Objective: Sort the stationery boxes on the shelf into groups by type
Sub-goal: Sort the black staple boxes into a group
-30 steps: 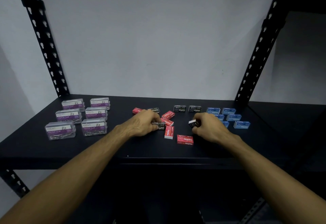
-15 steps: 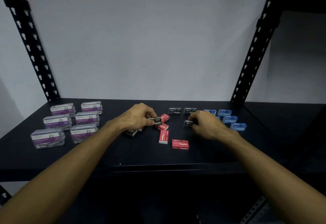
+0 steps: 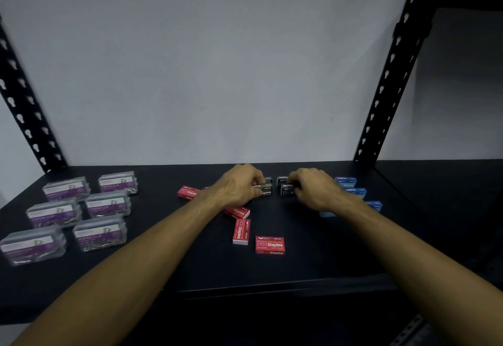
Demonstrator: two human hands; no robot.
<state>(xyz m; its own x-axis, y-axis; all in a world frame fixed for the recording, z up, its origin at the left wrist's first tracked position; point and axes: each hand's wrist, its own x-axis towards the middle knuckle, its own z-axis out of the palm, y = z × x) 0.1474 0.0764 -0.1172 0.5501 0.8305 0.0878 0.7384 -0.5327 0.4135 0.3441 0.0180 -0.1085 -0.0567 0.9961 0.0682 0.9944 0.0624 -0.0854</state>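
Matt black shelf [image 3: 136, 277]; clear glossy plastic paper-clip boxes [image 3: 100, 232] (staple boxes [image 3: 270, 245] cardboard).

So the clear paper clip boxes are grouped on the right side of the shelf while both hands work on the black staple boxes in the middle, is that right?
Not quite: the head view shows the paper clip boxes grouped on the left side of the shelf, not the right. The rest holds: the left hand and right hand are both at the black staple boxes in the middle.

A plain pale grey wall [image 3: 217, 59] fills the view behind and above both hands. Two black metal uprights punched with keyhole slots lean across it: one upright [image 3: 27, 117] far out to the left of the left hand, the other upright [image 3: 394, 68] rising beyond the right hand, with a dark shadowed recess [image 3: 462, 87] further right
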